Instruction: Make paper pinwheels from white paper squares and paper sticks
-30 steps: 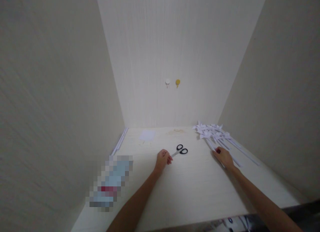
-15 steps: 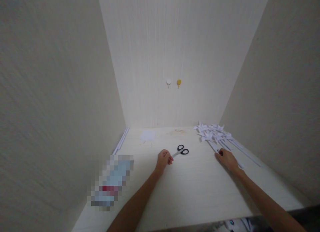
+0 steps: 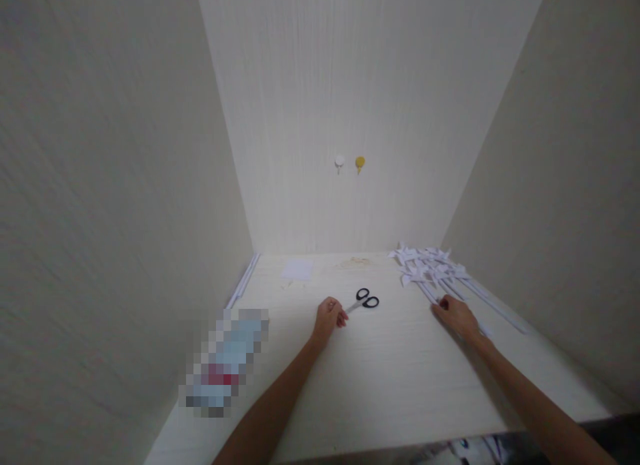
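the white tabletop (image 3: 380, 385) is boxed in by a left wall (image 3: 125, 205), a back wall (image 3: 300, 105) and a right wall (image 3: 560, 205), and its front edge runs across the bottom of the view, with something dark and patterned below it. an open stretch of tabletop lies between the two forearms and reaches to that edge. on the left, a blurred-out packet (image 3: 225, 365) and some loose paper sticks (image 3: 244, 281) take up the strip along the wall; on the right, the heap of pinwheels narrows the room beside the other wall. a square sheet of paper (image 3: 297, 270) lies toward the back, and a white hook (image 3: 339, 161) and a yellow hook (image 3: 360, 162) are on the back wall.

the left hand (image 3: 330, 313) is low over the middle of the tabletop, fingers curled in. the right hand (image 3: 456, 318) is bent over, its fingertips pointing down and inward, the forearm slanting in from the lower right.

the right thumb and fingers are pinched together on the paper stick (image 3: 427, 292) of a pinwheel, below its folded head, which lies at the near side of the heap of paper pinwheels (image 3: 425, 261). the scissors (image 3: 365, 299) lie between the hands, black handles away from the left hand and blades pointing to its fingertips; i cannot tell whether those fingers grip the blades.
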`<state>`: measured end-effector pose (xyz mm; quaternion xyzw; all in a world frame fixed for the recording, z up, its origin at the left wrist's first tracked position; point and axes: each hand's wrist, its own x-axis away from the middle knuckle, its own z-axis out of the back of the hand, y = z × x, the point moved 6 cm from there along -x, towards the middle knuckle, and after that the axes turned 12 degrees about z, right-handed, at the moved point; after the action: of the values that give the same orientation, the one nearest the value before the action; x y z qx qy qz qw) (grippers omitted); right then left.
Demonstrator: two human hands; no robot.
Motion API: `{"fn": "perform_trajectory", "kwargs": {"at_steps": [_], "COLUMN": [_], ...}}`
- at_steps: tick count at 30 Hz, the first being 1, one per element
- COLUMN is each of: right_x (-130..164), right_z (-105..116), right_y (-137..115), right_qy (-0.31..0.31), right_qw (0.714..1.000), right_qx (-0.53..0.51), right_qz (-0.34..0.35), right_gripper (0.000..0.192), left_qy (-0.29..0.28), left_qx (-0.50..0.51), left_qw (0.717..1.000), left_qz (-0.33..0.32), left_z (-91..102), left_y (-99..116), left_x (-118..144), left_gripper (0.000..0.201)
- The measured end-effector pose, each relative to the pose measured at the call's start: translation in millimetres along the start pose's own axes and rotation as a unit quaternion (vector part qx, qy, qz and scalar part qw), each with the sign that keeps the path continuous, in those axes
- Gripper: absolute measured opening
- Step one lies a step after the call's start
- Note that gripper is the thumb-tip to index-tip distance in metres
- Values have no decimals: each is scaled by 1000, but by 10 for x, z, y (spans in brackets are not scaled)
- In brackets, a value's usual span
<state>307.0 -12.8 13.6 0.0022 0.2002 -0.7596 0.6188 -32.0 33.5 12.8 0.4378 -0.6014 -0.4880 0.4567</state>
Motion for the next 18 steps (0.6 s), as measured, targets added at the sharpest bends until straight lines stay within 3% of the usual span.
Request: {"fn": "perform_trajectory", "kwargs": {"at_steps": [8, 12, 18], "right_x": [44, 45, 48], "right_z": [232, 229, 148], "right_y": [-71, -122, -319], "right_qy": [54, 41, 46], "right_qw": [998, 998, 998], "right_qx": [33, 35, 30], "right_qz": [-26, -22, 38], "right_gripper": [27, 22, 16], "left_qy": [-6, -3, -2], "left_qx": [-1, -2, -12], "left_qw": [1000, 1000, 1000], "left_qz": [-2, 1, 0], "left_z": [3, -3, -4], "left_y": [-9, -14, -3], "left_x": [-17, -15, 8], "left_gripper": [10, 9, 8]}}
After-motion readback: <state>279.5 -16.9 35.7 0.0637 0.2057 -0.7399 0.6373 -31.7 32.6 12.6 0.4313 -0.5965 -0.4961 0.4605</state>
